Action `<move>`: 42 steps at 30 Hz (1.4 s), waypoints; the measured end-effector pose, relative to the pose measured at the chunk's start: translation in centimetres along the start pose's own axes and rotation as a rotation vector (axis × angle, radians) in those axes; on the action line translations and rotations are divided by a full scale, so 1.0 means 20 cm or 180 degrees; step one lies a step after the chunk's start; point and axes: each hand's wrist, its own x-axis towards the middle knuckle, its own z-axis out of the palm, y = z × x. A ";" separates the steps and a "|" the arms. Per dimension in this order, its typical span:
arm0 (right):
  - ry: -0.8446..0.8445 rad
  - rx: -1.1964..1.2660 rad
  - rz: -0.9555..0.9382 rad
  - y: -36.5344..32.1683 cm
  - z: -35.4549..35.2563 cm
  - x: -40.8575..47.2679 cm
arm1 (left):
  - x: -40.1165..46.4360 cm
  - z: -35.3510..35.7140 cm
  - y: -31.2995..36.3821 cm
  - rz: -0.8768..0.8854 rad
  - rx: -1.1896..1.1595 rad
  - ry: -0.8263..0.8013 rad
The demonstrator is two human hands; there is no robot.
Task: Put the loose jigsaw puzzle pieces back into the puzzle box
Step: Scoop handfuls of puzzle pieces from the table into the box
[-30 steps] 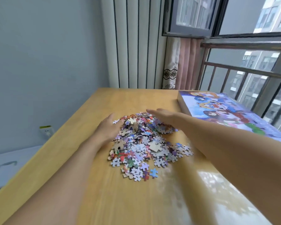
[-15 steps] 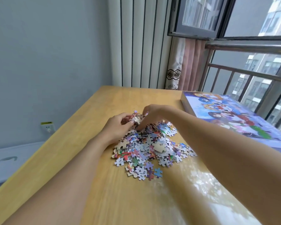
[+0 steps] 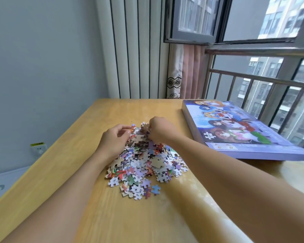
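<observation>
My left hand (image 3: 113, 140) and right hand (image 3: 159, 130) clutch pieces (image 3: 144, 162) heaped on the table (image 3: 60, 155); the box (image 3: 235, 130) beside them looks closed, so my handful may spill.

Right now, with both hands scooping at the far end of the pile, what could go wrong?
1. The puzzle box looks closed, lid on, so a handful lifted now has nowhere to go.
2. Both hands, left hand and right hand, hold pieces in a loose grip; some may drop on the way.
3. Stray pieces at the pile's near edge, such as the blue piece, could get swept toward the table edge by the forearms.
</observation>
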 end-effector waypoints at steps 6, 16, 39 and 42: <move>0.0112 0.1312 -0.0148 0.09 -0.11 -0.07 | -0.01 -0.01 0.03 0.0179 0.0028 0.0441; -0.0824 0.4868 0.0619 0.20 -0.24 -0.45 | -0.11 0.05 0.17 0.0979 0.0062 0.0289; -0.0841 0.4733 0.1398 0.89 -0.38 -1.02 | -0.07 0.78 0.63 0.2356 0.1794 -0.0911; -0.0867 0.4614 0.1353 0.90 -0.38 -1.02 | -0.05 0.80 0.63 0.1942 0.1254 -0.0741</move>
